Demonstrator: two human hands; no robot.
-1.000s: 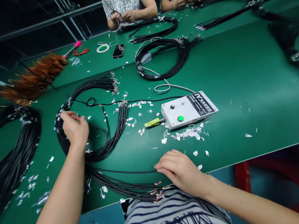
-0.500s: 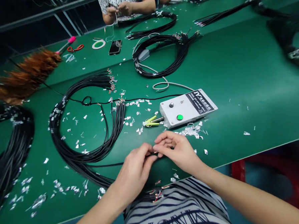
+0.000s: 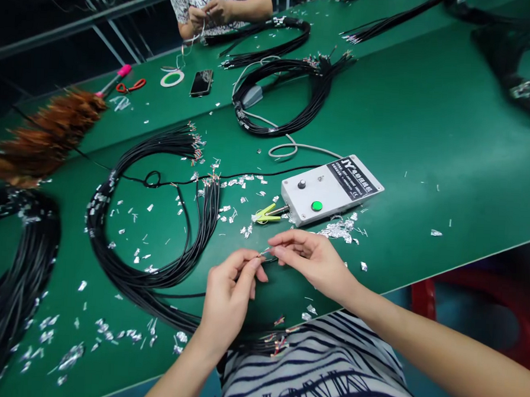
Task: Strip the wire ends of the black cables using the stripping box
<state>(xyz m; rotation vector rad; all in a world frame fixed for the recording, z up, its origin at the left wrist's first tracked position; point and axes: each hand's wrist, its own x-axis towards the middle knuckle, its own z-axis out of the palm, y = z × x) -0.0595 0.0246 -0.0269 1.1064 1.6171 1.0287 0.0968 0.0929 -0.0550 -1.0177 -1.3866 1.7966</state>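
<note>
Head view — green tabletop (image 3: pixel 411 129), silvery scraps (image 3: pixel 340 229), cable bundle (image 3: pixel 160 279) — metal rail (image 3: pixel 78 26) behind.

A green table (image 3: pixel 428 142) carried the lot. Toward its left lay a curved bundle of black cables (image 3: pixel 95 219), its stripped ends fanned out, with a second bundle (image 3: pixel 35 257) beyond it at the edge of view. A grey box (image 3: pixel 323 189) (its round button bright green) sat near the middle, silvery scraps (image 3: pixel 337 229) strewn just beside it. Farther back rested a coiled cable ring (image 3: pixel 320 103), a dark phone (image 3: pixel 202 83), a white ring (image 3: pixel 163 79) and red-handled scissors (image 3: pixel 137 85).
</note>
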